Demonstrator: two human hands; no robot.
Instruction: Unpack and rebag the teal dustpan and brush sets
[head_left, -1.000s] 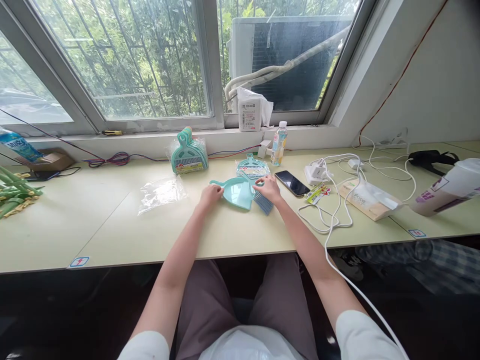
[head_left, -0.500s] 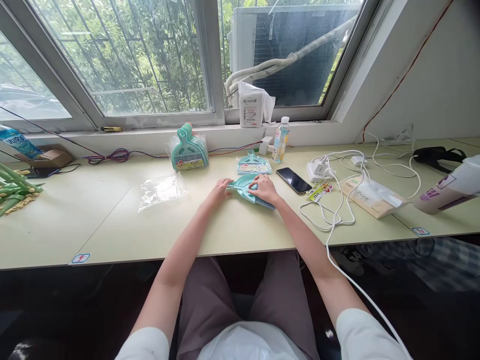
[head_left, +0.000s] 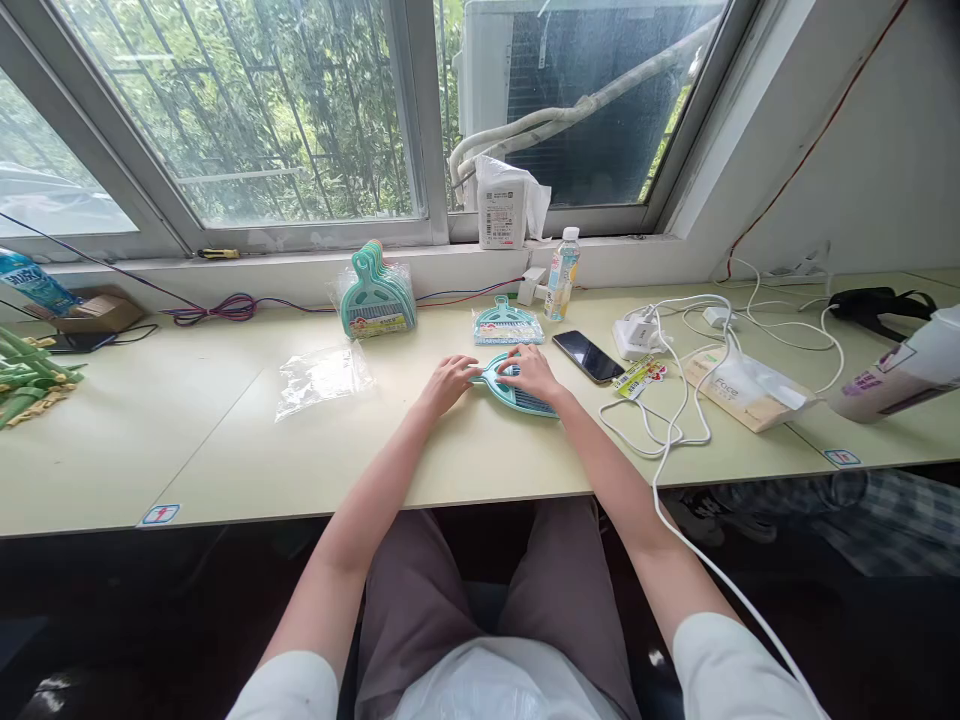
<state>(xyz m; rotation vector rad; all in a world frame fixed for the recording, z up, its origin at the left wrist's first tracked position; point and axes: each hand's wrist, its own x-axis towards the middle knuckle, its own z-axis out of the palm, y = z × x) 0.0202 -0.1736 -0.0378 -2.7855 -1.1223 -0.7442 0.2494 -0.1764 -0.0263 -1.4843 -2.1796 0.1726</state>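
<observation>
A teal dustpan and brush set lies on the pale table, its handle pointing left. My left hand is closed at the handle end, fingertips on it. My right hand grips the upper middle of the set, with fingers bent over it. Just behind is a wrapped teal set lying flat. Several more teal sets stand in a row at the back left. A clear plastic bag lies to the left of my hands.
On the right are a phone, a yellow card label, a power strip with white cables, a tissue pack and a tilted cup. A bottle stands at the back. Green stalks lie far left.
The teal set in my hands has turned and now lies flatter, with more of its bristles showing. My left hand has moved slightly right along with the handle.
</observation>
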